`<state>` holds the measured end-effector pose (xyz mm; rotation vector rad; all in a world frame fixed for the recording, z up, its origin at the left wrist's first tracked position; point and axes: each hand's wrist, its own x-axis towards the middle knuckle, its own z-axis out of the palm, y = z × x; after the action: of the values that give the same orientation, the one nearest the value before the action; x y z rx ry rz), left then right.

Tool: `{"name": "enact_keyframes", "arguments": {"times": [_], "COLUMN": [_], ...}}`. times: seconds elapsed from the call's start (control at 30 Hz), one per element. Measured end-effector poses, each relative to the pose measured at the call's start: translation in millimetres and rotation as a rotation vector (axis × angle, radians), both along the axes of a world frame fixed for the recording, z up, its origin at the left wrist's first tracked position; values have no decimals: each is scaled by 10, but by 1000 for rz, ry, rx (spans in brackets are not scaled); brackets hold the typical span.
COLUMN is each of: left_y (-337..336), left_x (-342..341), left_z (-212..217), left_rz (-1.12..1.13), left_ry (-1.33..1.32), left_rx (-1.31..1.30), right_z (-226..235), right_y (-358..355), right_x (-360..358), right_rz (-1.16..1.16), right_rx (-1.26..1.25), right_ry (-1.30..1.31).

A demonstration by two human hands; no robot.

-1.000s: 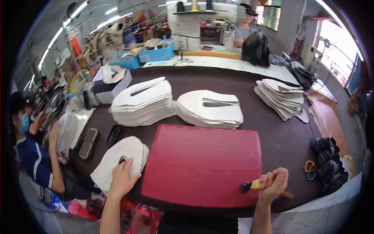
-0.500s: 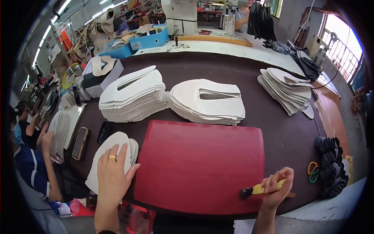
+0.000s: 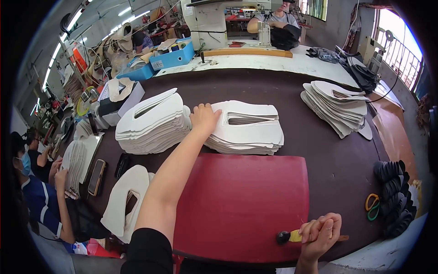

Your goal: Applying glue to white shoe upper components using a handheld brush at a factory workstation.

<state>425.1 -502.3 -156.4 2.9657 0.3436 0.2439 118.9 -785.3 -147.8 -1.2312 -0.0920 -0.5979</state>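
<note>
My left hand (image 3: 205,118) rests on the left end of the middle stack of white U-shaped shoe pieces (image 3: 255,130), fingers stretched over its rounded edge; I see nothing lifted. Low on the right, my right hand (image 3: 322,232) is closed round a tool (image 3: 295,236) with a dark rounded head, a yellow grip and a brown tail. The tool's head is over the near right part of a red board (image 3: 246,205). My left forearm crosses the board's left side. Loose white shoe pieces (image 3: 123,196) lie left of that arm, partly covered by it.
Another white stack (image 3: 153,123) stands at left, and a third (image 3: 333,107) at far right. A phone (image 3: 96,177) lies left. Scissors (image 3: 372,206) sit beside dark bundled pieces (image 3: 392,196) at right. Co-workers (image 3: 41,196) sit at left and behind the sewing machine (image 3: 262,32).
My left hand has left the loose pieces at lower left and reached forward to the middle stack. The lower-left pieces now show their cut-out opening. My right hand keeps its tool.
</note>
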Motion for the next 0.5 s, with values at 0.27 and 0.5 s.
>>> {"name": "enact_keyframes", "arguments": {"times": [0.27,0.5], "left_y": [113,302], "left_x": [-280,-1508], "left_z": [137,749], "left_rz": [-294,-341], "left_ry": [-613,-339], "left_rx": [-134,-1021], "right_z": [44,76], "right_y": [54,35], "right_x": [65,22], "right_rz": [-11,-35], "right_rx": [55,94], "right_ry": [32,74]}}
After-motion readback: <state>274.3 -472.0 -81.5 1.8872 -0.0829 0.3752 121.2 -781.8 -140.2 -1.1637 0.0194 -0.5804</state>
